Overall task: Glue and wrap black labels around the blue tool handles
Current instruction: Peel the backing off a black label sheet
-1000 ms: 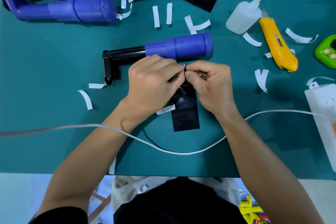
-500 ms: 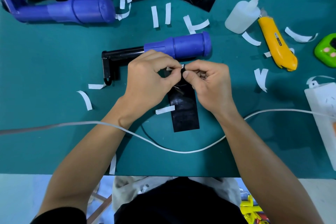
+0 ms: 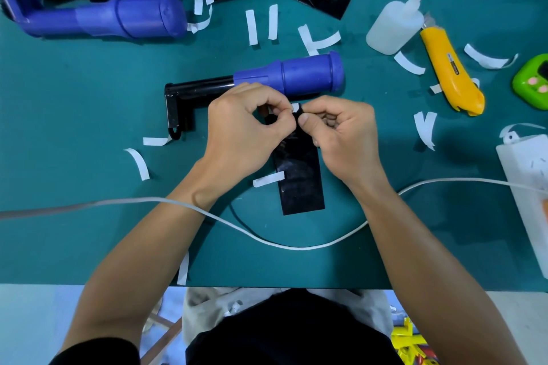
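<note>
Many white strips [image 3: 252, 27] on teal surface [image 3: 89, 201]; black label [image 3: 299, 181] running near-to-far, far end pinched by left hand [image 3: 246, 130] and right hand [image 3: 344, 133] fingers [image 3: 305, 120].

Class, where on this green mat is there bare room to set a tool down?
Bare: the mat left of the black shaft, below the piled blue handles; also between white cable and near edge. Crowded: around glue bottle and utility knife.
</note>
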